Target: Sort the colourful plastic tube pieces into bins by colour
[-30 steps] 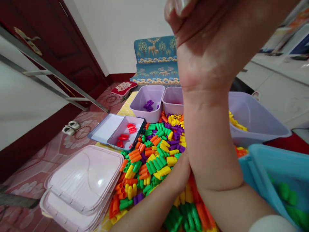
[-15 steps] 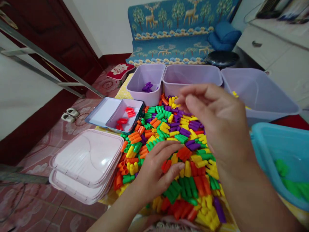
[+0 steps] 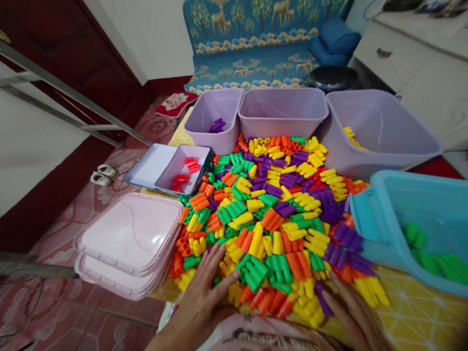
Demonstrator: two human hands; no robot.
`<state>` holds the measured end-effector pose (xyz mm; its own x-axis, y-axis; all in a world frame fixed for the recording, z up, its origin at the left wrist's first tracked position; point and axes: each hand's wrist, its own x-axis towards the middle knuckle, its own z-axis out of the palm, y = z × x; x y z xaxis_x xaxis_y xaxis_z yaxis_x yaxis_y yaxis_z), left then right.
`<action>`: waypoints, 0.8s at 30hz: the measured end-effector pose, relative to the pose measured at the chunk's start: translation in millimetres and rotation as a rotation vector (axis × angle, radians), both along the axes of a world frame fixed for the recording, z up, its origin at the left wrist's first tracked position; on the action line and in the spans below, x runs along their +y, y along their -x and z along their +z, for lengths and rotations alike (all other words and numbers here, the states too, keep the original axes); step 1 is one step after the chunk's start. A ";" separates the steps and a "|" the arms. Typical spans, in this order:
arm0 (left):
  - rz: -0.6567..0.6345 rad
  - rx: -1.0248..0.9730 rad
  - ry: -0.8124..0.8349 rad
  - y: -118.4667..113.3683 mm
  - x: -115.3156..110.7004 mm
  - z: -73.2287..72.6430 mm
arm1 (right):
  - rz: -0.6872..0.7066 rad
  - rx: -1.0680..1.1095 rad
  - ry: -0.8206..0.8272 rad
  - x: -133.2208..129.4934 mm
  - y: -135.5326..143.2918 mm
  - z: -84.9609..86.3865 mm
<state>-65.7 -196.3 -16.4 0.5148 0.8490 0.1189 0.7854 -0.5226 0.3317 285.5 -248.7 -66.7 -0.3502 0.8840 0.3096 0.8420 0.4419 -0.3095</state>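
Yellow cloth (image 3: 417, 312) lies under the bright plastic bits (image 3: 254, 273). By their near edge, the left hand (image 3: 199, 295) has its thumb out, the right hand (image 3: 353, 312) loose fingers; gentle hands should stop spills.

**Home, prob. living rm**

Deer-print sofa (image 3: 252, 61) at 12 o'clock, w/ blue cushion (image 3: 335, 41) at 1. White cabinet (image 3: 413, 63) w/ drawer handle at 2. Dark-red panelled door (image 3: 76, 53) at 10; white shoes (image 3: 103, 175) on patterned flr tiles (image 3: 109, 295) at 9.
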 end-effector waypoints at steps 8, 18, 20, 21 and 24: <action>0.079 -0.059 -0.143 -42.3 24.0 -18.9 | 0.078 0.065 -0.028 60.7 63.2 16.1; 0.191 -0.184 -0.113 -79.3 116.9 27.2 | 0.036 0.317 -0.148 180.7 91.7 56.8; 0.216 -0.181 -0.086 -83.6 145.0 39.9 | -0.059 0.330 -0.102 207.5 95.8 66.8; 0.227 -0.161 -0.062 -85.5 158.6 45.3 | -0.108 0.335 -0.095 220.4 97.1 71.2; 0.260 -0.110 -0.035 -90.0 194.7 56.8 | -0.212 0.370 -0.103 253.3 97.4 83.9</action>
<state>24.3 -1.5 40.4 0.2623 0.9454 0.1935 0.8550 -0.3206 0.4077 188.1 4.6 17.2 -0.0127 0.8822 0.4707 0.7579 0.3156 -0.5710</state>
